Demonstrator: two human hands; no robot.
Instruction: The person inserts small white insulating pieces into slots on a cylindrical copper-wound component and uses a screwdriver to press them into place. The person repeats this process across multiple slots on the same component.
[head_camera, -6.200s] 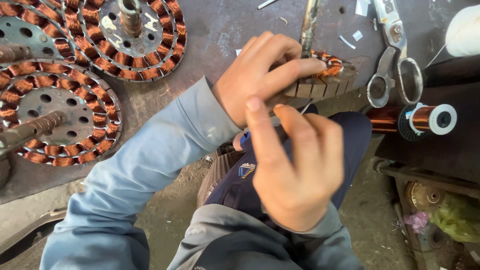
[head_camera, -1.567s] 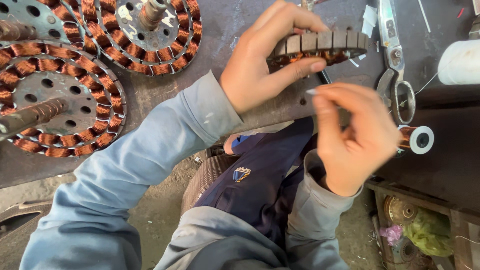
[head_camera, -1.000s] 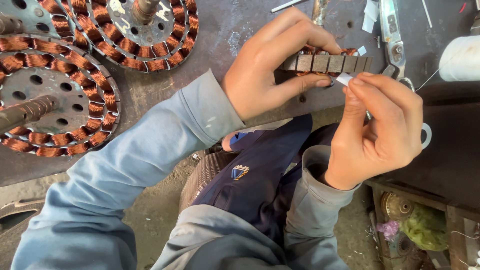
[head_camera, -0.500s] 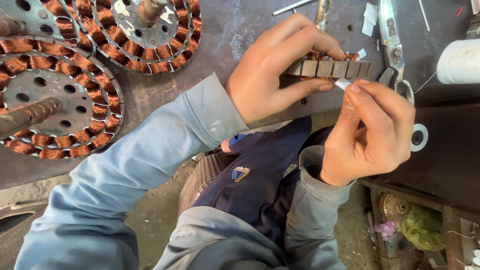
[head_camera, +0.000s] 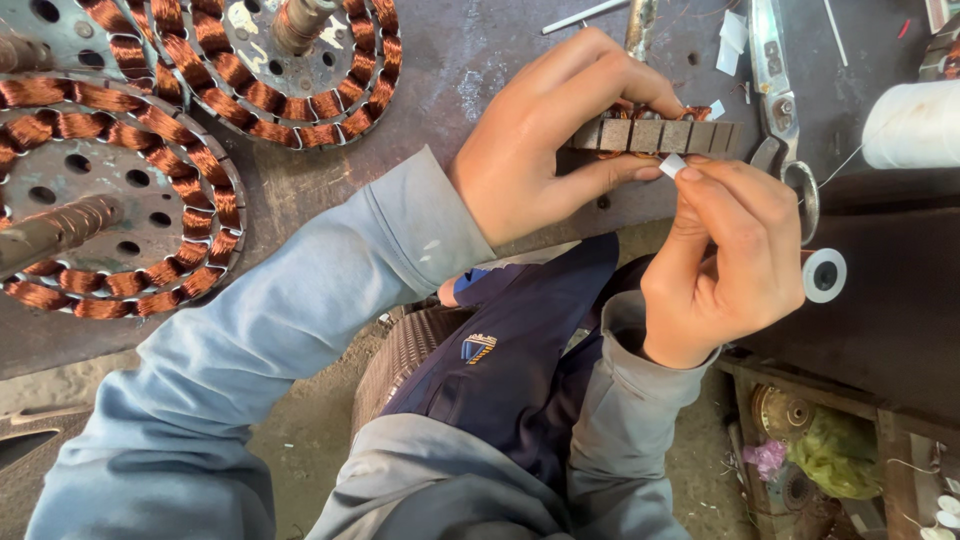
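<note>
Stator core (head_camera: 660, 135) gripped by left hand (head_camera: 545, 150).

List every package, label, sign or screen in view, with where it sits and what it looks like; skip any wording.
No packages, signs or screens show.
Embroidered badge: on the dark blue garment in the person's lap, small, shield-like, yellow and white.
White paper slip: pinched in the right hand fingers against the stator segment that the left hand holds; blank, rectangular.
White paper scraps: on the dark bench near the scissors; small, blank.

Dark metal workbench (head_camera: 470, 70) bears copper-wound stators (head_camera: 110, 190), scissors (head_camera: 775, 80).
</note>
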